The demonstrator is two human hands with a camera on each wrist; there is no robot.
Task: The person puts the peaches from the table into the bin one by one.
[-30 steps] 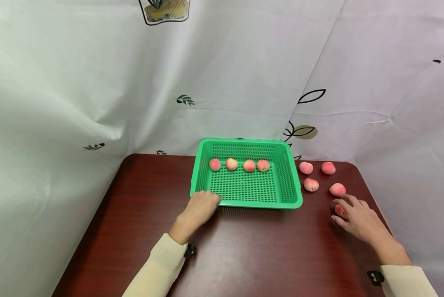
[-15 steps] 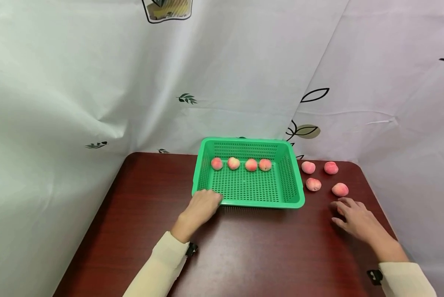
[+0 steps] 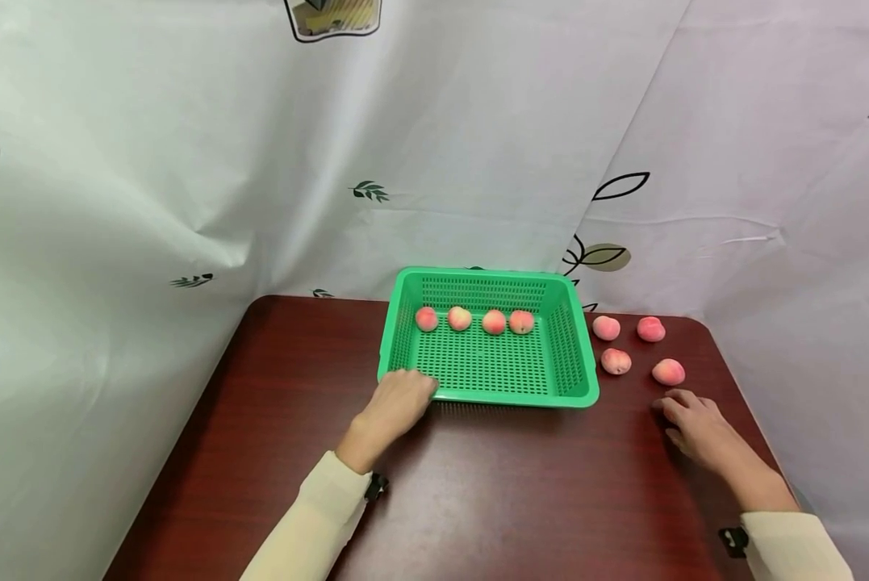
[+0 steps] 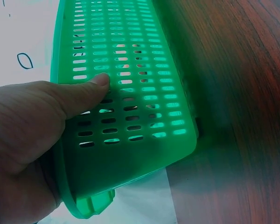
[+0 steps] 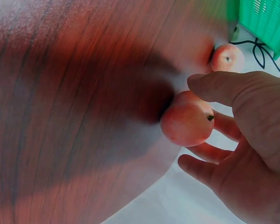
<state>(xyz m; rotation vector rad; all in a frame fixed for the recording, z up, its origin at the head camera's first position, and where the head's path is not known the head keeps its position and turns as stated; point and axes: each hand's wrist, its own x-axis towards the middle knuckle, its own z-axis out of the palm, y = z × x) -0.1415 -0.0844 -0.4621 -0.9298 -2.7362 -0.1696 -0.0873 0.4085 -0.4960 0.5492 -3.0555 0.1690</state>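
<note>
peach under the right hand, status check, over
Right hand curled round a peach on the table. Left hand grips the green basket at its near-left corner. Nothing between peach and basket.

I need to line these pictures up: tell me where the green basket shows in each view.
Head view: the green basket sits mid-table, the left hand holding its near left corner.
Left wrist view: the basket's slotted wall fills the frame, thumb pressed on it.
Right wrist view: only a corner at top right.
Shared landmark: the dark red table.
</note>
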